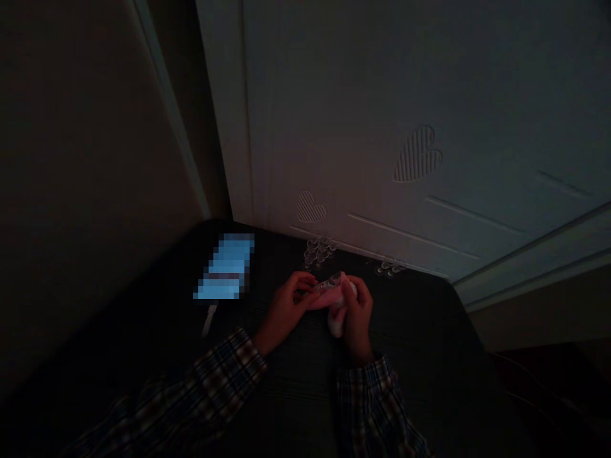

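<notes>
A pink and white soft item (pixel 337 304) is held between my two hands over the dark surface, with a clear, shiny piece (pixel 330 282) along its top. My right hand (pixel 358 315) is wrapped round the item's right side, and a rounded white end hangs below. My left hand (pixel 289 308) pinches the left end, fingers bent. The dim light hides what exactly the item is. Just beyond my hands lies a cluster of clear round pieces (pixel 319 251), and a smaller cluster of them (pixel 390 267) is further right.
A lit phone (pixel 226 267), its screen blurred, lies at the left with a white cable (pixel 209 319) plugged in. The dark tabletop (pixel 296 394) meets a pale panel (pixel 334 127) with heart reliefs behind it. A wall stands at the left.
</notes>
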Tool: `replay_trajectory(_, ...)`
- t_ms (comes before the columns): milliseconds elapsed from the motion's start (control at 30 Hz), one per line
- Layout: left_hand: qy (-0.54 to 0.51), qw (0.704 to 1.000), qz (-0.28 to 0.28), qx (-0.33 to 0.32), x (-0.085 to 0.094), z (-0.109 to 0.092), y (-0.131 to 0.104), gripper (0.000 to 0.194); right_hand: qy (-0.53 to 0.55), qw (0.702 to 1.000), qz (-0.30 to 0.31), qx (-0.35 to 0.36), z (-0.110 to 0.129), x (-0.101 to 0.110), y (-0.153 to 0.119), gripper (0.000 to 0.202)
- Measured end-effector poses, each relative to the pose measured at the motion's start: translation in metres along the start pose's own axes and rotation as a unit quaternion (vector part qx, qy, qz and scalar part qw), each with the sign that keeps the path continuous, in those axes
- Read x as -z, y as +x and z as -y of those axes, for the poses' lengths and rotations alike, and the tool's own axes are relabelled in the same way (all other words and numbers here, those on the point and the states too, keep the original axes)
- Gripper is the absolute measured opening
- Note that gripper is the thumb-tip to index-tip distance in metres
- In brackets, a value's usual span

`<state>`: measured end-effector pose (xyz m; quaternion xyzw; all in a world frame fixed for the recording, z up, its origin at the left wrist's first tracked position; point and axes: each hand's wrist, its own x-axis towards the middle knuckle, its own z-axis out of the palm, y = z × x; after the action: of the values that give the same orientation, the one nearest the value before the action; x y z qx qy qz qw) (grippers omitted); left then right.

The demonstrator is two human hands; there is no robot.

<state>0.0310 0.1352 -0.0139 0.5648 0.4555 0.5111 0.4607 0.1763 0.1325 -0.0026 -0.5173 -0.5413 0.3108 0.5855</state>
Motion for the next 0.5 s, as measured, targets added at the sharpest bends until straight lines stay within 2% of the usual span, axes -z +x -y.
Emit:
replay_trajectory(167,-0.007,1.0,0.021,0.003,0.0001,0.0001,-0.0018,0.027,0.016,0.999,0.001,-0.03,0.0023,0.0004,-0.0003,0.032)
replay_trajectory(500,-0.003,1.0,0.014,-0.004,0.0002,-0.0028,-0.0046,0.028,0.048,0.998,0.005,-0.048,0.0,-0.0009,-0.0015,0.028)
